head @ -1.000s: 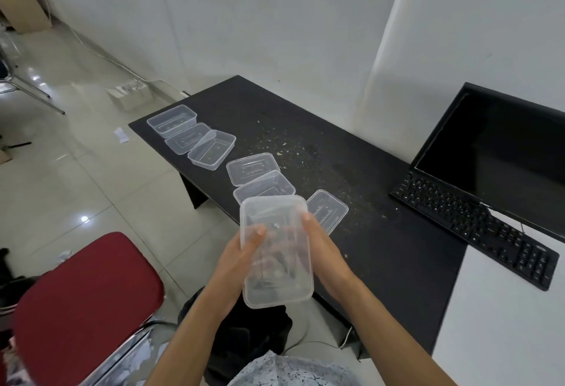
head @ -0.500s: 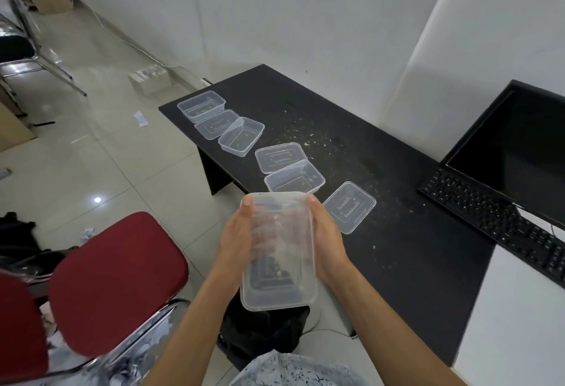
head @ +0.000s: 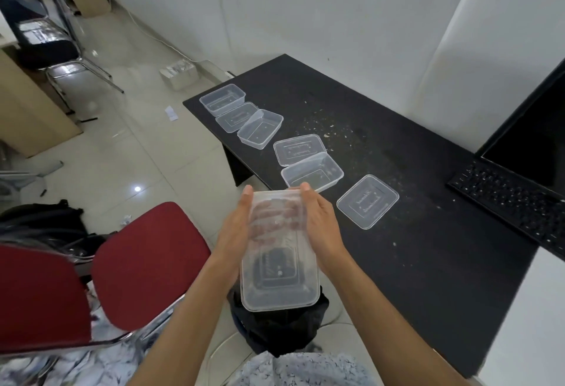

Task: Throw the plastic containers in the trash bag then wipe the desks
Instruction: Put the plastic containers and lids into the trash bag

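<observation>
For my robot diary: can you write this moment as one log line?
both hands hold clear container | above black trash bag | six pieces on black desk

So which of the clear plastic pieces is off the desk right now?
The container held between the left hand and right hand, above the black trash bag. The other six lie on the black desk.

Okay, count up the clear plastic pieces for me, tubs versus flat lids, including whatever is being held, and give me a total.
Tubs on the black desk: 3
Flat lids on the desk: 3
Held container, between left hand and right hand: 1
Total: 7
</observation>
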